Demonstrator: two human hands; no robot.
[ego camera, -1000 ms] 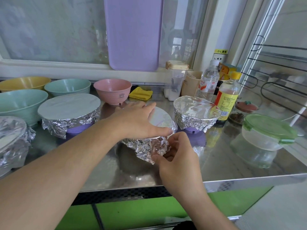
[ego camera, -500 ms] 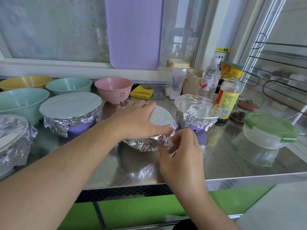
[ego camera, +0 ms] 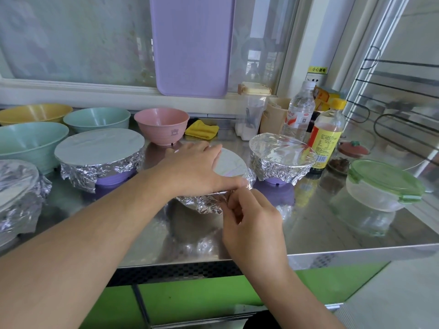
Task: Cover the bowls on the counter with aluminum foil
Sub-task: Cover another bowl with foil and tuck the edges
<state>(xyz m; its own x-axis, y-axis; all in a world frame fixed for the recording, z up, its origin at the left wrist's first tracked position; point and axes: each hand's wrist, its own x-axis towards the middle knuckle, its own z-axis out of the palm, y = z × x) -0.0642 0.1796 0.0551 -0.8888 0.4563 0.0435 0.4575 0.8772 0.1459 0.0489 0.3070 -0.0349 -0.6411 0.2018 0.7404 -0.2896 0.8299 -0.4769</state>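
Four bowls on the steel counter (ego camera: 332, 224) wear aluminum foil: one at the far left edge of the frame (ego camera: 16, 186), a wide purple one left of centre (ego camera: 99, 157), a smaller purple one right of centre (ego camera: 282, 157), and the bowl in the middle (ego camera: 213, 186) under the two hands. The left hand (ego camera: 194, 167) lies flat on the foil top of that middle bowl, fingers straight and spread toward the right, pressing the sheet down without curling round it. The right hand (ego camera: 251, 224) comes in from the lower right of the frame; its thumb and fingertips are bent together and pinch the crumpled foil skirt (ego camera: 202, 203) at the near rim of the bowl, just below the left thumb. The bowl's own colour is hidden by the foil and the hands. In the upper left of the frame four bowls stand uncovered: a yellow bowl (ego camera: 33, 112), a teal bowl (ego camera: 97, 119) beside it, a larger teal bowl (ego camera: 31, 143) nearer, and a pink bowl (ego camera: 161, 127) just behind the left hand. A yellow cloth (ego camera: 202, 131) lies right of the pink bowl. At the right sit a water bottle (ego camera: 300, 112), a yellow-capped bottle (ego camera: 329, 134) and a clear container with a green lid (ego camera: 382, 184). A purple board (ego camera: 192, 43) leans against the window at top centre.
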